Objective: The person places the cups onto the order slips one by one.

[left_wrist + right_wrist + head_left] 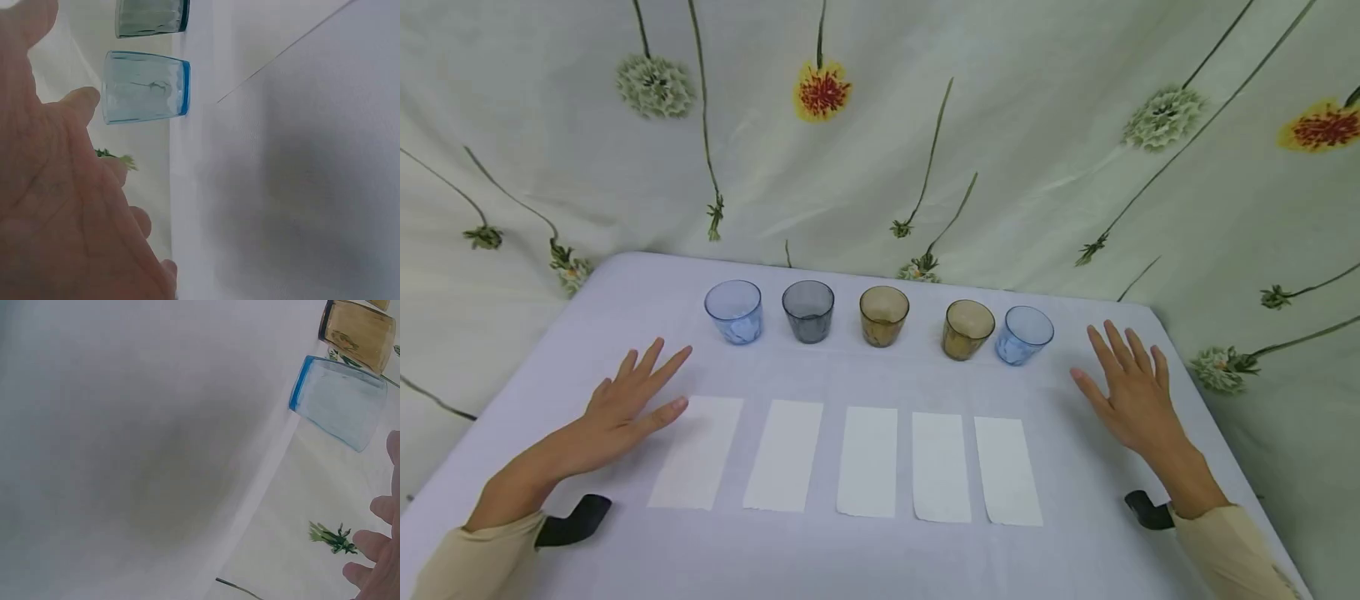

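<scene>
My left hand [623,410] hovers over the left of the table with fingers spread, holding nothing; the left blue glass [734,312] stands beyond its fingertips. On the right, my right hand [1131,392] is also spread and holds nothing, nearest to the right blue glass [1024,335]. Between these stand a grey glass [808,311], an amber glass [883,316] and a second amber glass [967,329], all upright in a row. The left wrist view shows the left blue glass [147,87] past the fingers; the right wrist view shows the right blue glass [339,400].
Several white paper strips lie in a row in front of the glasses, from the leftmost strip [696,452] to the rightmost strip [1008,472]. A white cloth covers the table [880,567]. Behind it hangs a flower-patterned curtain [1030,125].
</scene>
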